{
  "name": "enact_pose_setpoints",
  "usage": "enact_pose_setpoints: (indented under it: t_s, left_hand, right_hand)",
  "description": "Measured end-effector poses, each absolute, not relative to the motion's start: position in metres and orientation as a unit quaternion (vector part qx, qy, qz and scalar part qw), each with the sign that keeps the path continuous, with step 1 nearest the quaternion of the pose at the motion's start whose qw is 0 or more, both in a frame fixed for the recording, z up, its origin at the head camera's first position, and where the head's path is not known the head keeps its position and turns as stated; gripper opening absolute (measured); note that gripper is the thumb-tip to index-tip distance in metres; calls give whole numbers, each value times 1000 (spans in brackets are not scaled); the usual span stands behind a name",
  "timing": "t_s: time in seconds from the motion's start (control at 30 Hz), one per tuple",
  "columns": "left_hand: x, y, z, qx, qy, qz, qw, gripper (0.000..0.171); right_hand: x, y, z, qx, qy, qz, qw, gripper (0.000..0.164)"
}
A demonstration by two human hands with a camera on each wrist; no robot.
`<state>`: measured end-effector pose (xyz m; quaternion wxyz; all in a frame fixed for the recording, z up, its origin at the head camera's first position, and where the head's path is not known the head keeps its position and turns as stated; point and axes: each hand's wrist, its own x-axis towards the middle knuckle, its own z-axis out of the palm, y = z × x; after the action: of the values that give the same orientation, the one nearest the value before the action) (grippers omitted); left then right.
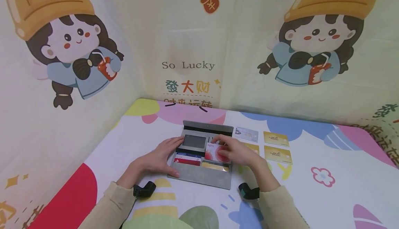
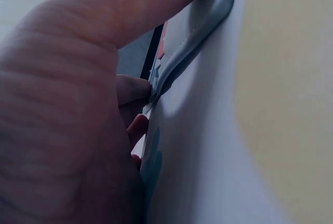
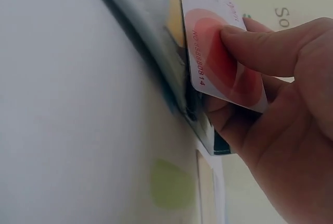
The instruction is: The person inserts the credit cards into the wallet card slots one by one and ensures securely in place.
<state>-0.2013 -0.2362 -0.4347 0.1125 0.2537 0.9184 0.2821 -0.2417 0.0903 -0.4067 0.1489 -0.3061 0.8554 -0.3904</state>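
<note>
A grey card wallet (image 1: 202, 180) lies unfolded on the table, with cards tucked in its lower pockets: a red and white card (image 1: 187, 160) on the left and a gold card (image 1: 215, 166) on the right. My right hand (image 1: 238, 150) pinches a pink and red card (image 1: 213, 152) between thumb and fingers, over the wallet's right half. In the right wrist view the thumb presses on the card's printed face (image 3: 213, 52). My left hand (image 1: 159, 157) rests along the wallet's left side, fingers spread, thumb on the lower flap and fingertips by the dark window pocket (image 1: 194, 141).
Right of the wallet lie a silver card (image 1: 247, 134) and several gold cards (image 1: 276, 138), one partly behind my right hand. The table wears a colourful printed cloth (image 1: 311, 201). A patterned curtain (image 1: 243, 49) hangs behind and to the left.
</note>
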Motion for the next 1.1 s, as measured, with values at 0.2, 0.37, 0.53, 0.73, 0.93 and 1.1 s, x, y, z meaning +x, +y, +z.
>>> enact_pose_setpoints:
  t_s: [0.2, 0.37, 0.53, 0.73, 0.93, 1.1]
  left_hand:
    - [-201, -236, -433, 247, 920, 281, 116, 119]
    - [-201, -236, -432, 242, 921, 282, 117, 118]
    - [-200, -235, -432, 243, 922, 279, 117, 118]
    - [-200, -236, -431, 245, 921, 280, 118, 119]
    - [-200, -236, -432, 243, 921, 281, 116, 119]
    - [-200, -235, -431, 241, 920, 285, 120, 119]
  right_hand:
    - [-241, 87, -409, -304, 857, -390, 145, 32]
    - [-240, 87, -410, -309, 855, -392, 143, 32]
    - [-239, 88, -412, -318, 849, -396, 148, 31]
    - [-238, 87, -413, -319, 849, -392, 155, 32]
    - [-236, 85, -412, -313, 854, -386, 155, 32]
    - [-234, 84, -409, -317, 860, -371, 148, 31]
